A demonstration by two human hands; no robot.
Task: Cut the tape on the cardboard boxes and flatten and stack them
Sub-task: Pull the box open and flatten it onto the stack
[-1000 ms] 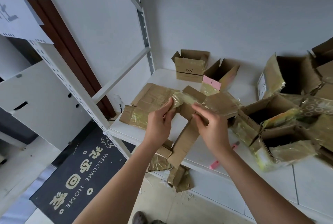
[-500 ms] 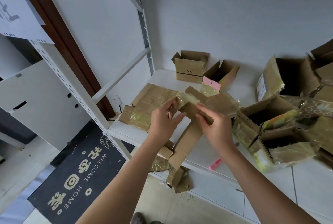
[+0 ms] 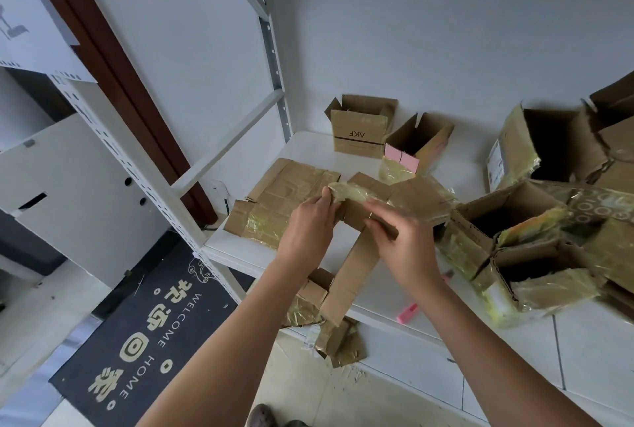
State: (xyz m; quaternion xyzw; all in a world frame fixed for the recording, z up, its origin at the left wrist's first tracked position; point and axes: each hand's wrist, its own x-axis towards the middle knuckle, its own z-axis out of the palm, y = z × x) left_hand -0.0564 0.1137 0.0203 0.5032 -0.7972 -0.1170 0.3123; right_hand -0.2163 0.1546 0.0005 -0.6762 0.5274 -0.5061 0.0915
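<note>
- Left hand (image 3: 310, 224) pinches the taped upper edge of an opened-out cardboard box (image 3: 356, 255), fingers curled on the crumpled tape (image 3: 350, 191).
- Right hand (image 3: 406, 241) grips the same box on its right side, thumb and fingers closed on a flap.
- Held above the white shelf (image 3: 308, 152), the box hangs past its front edge, beside a flattened box (image 3: 284, 196) lying on the shelf.
- Open boxes (image 3: 507, 220) crowd the right.

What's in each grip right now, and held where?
Both hands hold one opened cardboard box. Left hand pinches its taped upper flap; right hand grips the flap edge beside it.
</note>
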